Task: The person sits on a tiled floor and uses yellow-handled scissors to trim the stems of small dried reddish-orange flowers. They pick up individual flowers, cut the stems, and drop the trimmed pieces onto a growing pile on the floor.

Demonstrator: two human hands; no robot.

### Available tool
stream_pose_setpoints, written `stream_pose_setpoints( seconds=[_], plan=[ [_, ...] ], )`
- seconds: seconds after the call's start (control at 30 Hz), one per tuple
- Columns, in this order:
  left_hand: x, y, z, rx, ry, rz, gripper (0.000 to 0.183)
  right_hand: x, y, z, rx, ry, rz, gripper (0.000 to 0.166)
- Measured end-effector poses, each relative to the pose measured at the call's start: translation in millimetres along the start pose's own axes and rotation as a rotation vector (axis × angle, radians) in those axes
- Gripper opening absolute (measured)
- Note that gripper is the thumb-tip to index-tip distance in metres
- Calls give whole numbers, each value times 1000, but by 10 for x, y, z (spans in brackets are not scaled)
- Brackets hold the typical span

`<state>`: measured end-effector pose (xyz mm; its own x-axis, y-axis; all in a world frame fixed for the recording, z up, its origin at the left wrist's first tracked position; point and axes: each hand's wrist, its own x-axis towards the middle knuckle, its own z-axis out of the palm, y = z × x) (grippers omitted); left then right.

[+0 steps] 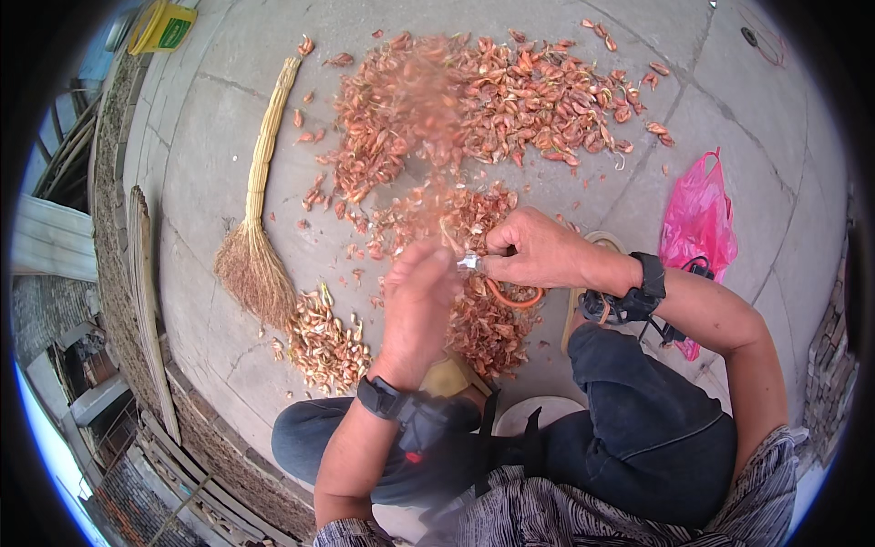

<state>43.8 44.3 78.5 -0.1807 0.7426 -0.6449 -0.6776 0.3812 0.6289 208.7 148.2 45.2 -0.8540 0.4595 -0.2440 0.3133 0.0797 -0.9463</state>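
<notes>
My left hand [417, 308] is blurred, with its fingers pinched on a small pale-stemmed bulb [448, 234], mostly hidden by the fingers. Close beside it, my right hand [540, 249] is curled around an orange-handled tool, apparently scissors; its orange loop [514, 301] hangs below the fist. A bright metallic glint shows between the two hands. Beneath them lies a heap of loose papery reddish skins [489, 328]. Beyond is a wide heap of red-brown, shallot-like bulbs [533, 102]. Paler, peeled-looking bulbs [328, 349] form a smaller pile left of my left hand.
A straw broom [258, 184] lies at the left, its bristles touching the pale pile. A pink plastic bag [697, 212] rests at the right. A yellow bucket [163, 27] stands far left. Wooden planks [152, 308] line the concrete's left edge. A pale round-topped object [536, 410] is between my legs.
</notes>
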Motion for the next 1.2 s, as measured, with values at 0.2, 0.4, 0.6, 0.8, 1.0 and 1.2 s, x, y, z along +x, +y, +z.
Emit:
stream_pose_setpoints(
  seconds=[0.2,0.4,0.6,0.8,1.0,1.2],
  plan=[
    [8,-20,-53,74,-53,17,12,46,-153,25,562,24,270,15],
    [-19,-38,78,122,-13,47,7,59,-35,135,562,141,171,16],
    [25,-66,-31,30,-47,28,7,19,-150,98,577,99,189,7],
    [11,-48,8,-66,-60,-31,9,7,-98,65,740,53,218,10],
    [-3,2,-4,-65,-53,-76,8,-2,-113,12,705,28,231,11],
    [-55,-49,56,392,-7,98,6,56,10,34,340,106,118,18]
  ],
)
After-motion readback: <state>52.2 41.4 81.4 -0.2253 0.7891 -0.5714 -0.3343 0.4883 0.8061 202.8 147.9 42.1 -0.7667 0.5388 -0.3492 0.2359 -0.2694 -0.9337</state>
